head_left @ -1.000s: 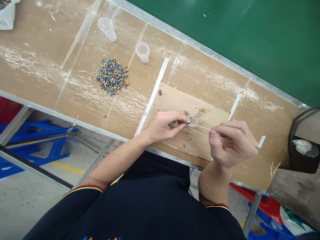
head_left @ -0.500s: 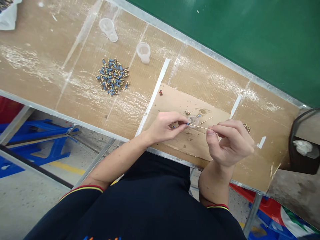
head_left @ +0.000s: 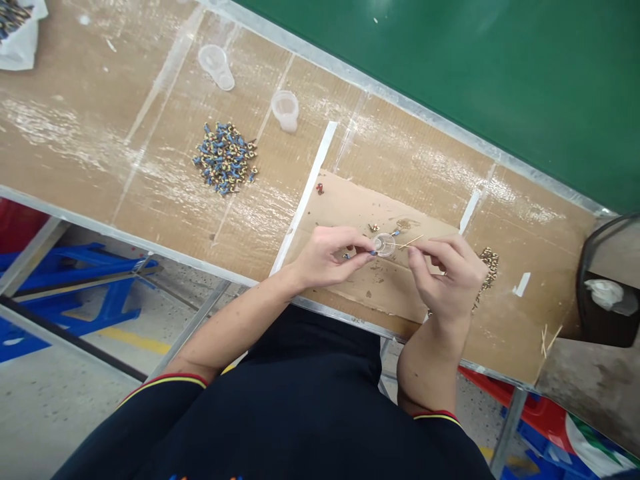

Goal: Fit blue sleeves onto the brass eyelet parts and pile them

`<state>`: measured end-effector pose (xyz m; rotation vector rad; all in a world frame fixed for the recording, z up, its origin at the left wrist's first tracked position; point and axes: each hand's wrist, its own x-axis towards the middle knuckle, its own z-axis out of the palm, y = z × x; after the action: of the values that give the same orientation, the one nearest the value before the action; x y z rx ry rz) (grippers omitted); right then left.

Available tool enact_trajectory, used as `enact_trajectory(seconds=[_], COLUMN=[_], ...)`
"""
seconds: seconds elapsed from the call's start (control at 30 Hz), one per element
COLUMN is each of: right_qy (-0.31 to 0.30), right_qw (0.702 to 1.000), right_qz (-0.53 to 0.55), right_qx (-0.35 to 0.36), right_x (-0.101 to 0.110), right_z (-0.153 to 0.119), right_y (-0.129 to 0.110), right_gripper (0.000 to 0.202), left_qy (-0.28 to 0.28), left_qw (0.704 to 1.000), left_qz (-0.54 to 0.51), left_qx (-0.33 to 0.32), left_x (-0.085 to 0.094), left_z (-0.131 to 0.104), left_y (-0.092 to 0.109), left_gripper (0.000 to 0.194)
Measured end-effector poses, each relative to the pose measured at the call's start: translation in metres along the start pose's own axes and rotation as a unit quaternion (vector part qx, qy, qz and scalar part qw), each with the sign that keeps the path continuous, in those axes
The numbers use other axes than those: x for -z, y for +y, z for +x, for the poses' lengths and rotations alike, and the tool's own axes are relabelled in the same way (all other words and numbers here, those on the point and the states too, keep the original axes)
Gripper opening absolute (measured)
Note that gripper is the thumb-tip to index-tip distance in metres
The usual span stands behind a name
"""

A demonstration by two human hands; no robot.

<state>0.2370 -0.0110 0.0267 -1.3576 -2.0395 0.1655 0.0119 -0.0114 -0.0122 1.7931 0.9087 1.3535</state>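
Between the thumb and fingertips of my left hand is a small blue figurine, mostly covered by the fingers. My right hand pinches a thin wooden stick, whose far end reaches over a small clear cup. The cup stands on a cardboard sheet, just beyond my left fingertips. Close to it lie another toothpick-like stick, a blue-tipped piece and a small brownish figurine. A red figurine lies at the sheet's left corner.
A pile of blue and yellow figurines lies to the left, below two clear plastic cups. Small brown pieces are heaped beyond my right hand. Several loose sticks lie at the right corner. A white bag sits far left.
My right hand has moved up and slightly left, bringing the stick's tip from the blue figurine to the clear cup. More of the brown heap shows. My left hand stays nearly still.
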Motion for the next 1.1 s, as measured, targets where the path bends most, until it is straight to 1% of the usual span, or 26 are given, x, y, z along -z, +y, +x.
enact_trajectory(seconds=[0.1, 0.17, 0.2, 0.23, 0.33, 0.37, 0.4, 0.43, 0.47, 0.53, 0.6, 0.63, 0.7, 0.77, 0.87, 0.97, 1.03, 1.1], right_qy=[-0.045, -0.057, -0.044, -0.014, 0.106, 0.134, 0.151, 0.150, 0.134, 0.070, 0.007, -0.013, -0.031, -0.054, -0.138, -0.213, -0.236, -0.242], right_qw=[0.999, 0.998, 0.999, 1.000, 0.988, 0.981, 0.974, 0.970, 0.967, 0.965, 0.964, 0.965, 0.965, 0.966, 0.964, 0.955, 0.950, 0.949], right_qz=[0.000, 0.007, 0.007, 0.001, -0.037, -0.047, -0.057, -0.068, -0.076, -0.083, -0.084, -0.088, -0.103, -0.117, -0.121, -0.121, -0.119, -0.111], right_qx=[0.008, 0.002, -0.009, -0.026, -0.106, -0.132, -0.157, -0.180, -0.205, -0.240, -0.251, -0.248, -0.238, -0.225, -0.193, -0.168, -0.166, -0.166], right_x=[-0.007, -0.004, 0.001, 0.007, 0.032, 0.041, 0.049, 0.056, 0.062, 0.070, 0.074, 0.074, 0.075, 0.074, 0.072, 0.065, 0.061, 0.057], right_z=[-0.001, -0.002, -0.004, -0.006, -0.022, -0.030, -0.039, -0.048, -0.058, -0.073, -0.080, -0.080, -0.073, -0.061, -0.042, -0.033, -0.031, -0.032], right_y=[-0.001, 0.001, 0.003, 0.008, 0.028, 0.036, 0.044, 0.051, 0.058, 0.067, 0.073, 0.075, 0.081, 0.087, 0.091, 0.091, 0.090, 0.092], right_gripper=[0.010, 0.010, 0.011, 0.011, 0.017, 0.019, 0.022, 0.024, 0.026, 0.027, 0.024, 0.023, 0.021, 0.021, 0.019, 0.017, 0.016, 0.014], left_qy=[-0.004, 0.000, 0.003, 0.007, 0.022, 0.023, 0.021, 0.015, 0.007, -0.011, -0.022, -0.025, -0.026, -0.028, -0.043, -0.041, -0.031, -0.024], left_qw=[1.000, 1.000, 1.000, 1.000, 0.999, 0.998, 0.998, 0.998, 0.997, 0.997, 0.997, 0.996, 0.994, 0.993, 0.991, 0.989, 0.989, 0.988], left_qz=[-0.003, -0.008, -0.013, -0.020, -0.047, -0.055, -0.061, -0.066, -0.069, -0.073, -0.078, -0.084, -0.097, -0.107, -0.111, -0.117, -0.118, -0.121], left_qx=[-0.002, -0.004, -0.005, -0.005, 0.001, 0.005, 0.009, 0.012, 0.013, 0.011, 0.014, 0.019, 0.036, 0.048, 0.061, 0.076, 0.084, 0.088], left_x=[0.002, 0.003, 0.003, 0.003, 0.001, 0.001, 0.001, 0.000, 0.000, 0.000, 0.000, 0.000, -0.001, 0.000, 0.001, 0.002, 0.003, 0.004], left_z=[0.000, 0.000, -0.001, -0.001, -0.003, -0.003, -0.004, -0.004, -0.004, -0.004, -0.005, -0.005, -0.006, -0.009, -0.015, -0.024, -0.030, -0.035], left_y=[0.002, 0.001, 0.001, 0.000, -0.001, -0.002, -0.002, -0.002, -0.003, -0.004, -0.006, -0.007, -0.006, -0.003, 0.006, 0.015, 0.018, 0.019], left_gripper=[0.005, 0.005, 0.005, 0.005, 0.006, 0.006, 0.006, 0.007, 0.007, 0.007, 0.007, 0.007, 0.009, 0.011, 0.011, 0.011, 0.012, 0.013])
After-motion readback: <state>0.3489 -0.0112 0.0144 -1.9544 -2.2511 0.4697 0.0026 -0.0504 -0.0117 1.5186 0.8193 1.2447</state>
